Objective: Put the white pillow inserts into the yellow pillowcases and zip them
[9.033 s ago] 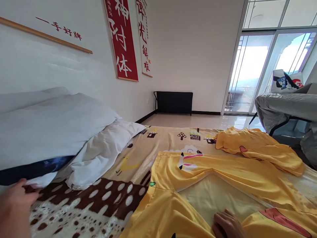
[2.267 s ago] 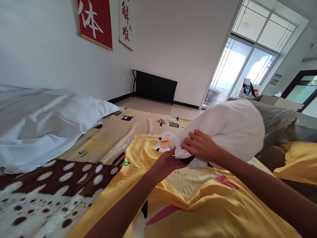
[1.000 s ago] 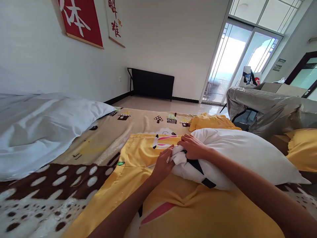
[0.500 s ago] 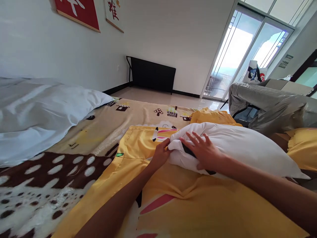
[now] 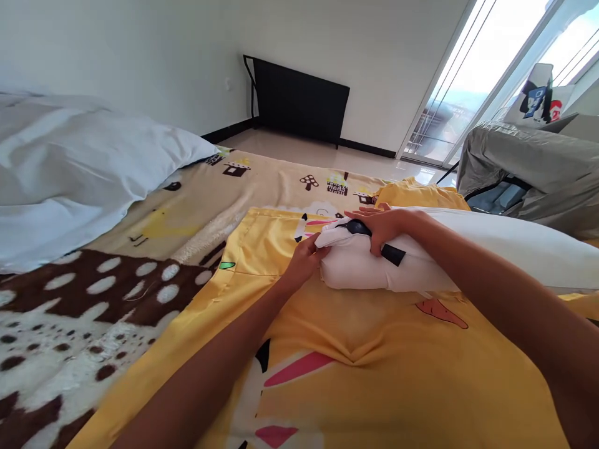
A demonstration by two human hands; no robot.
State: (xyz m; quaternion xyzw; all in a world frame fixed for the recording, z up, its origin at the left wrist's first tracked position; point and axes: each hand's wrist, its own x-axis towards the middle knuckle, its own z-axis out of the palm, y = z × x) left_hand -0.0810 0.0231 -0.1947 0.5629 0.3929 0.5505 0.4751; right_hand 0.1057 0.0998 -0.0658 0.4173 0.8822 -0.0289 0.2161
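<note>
A white pillow (image 5: 449, 249) lies on yellow printed cloth (image 5: 402, 380) with pink, white and orange cartoon shapes, possibly a pillowcase. My left hand (image 5: 306, 252) pinches the pillow's near-left corner between thumb and fingers. Over the same end lies my right hand (image 5: 384, 226), its thumb and bent fingers gripping the white fabric. Between the hands a dark rounded patch (image 5: 358, 227) shows in a fold of the pillow, and a flat black tab (image 5: 393, 254) sits below the right thumb. What the dark patch is I cannot make out.
A patterned brown and beige blanket (image 5: 182, 218) spreads under the yellow cloth. At left lies another large white pillow or cushion (image 5: 93, 162). Folded yellow cloth (image 5: 421, 193) is beyond the pillow. A black panel (image 5: 299, 100) leans by the wall; a plastic-wrapped sofa (image 5: 528, 156) stands right.
My right hand has turned and drawn its fingers around the pillow end, exposing more of the dark patch and black tab. The left hand keeps its pinch. The view has tilted down.
</note>
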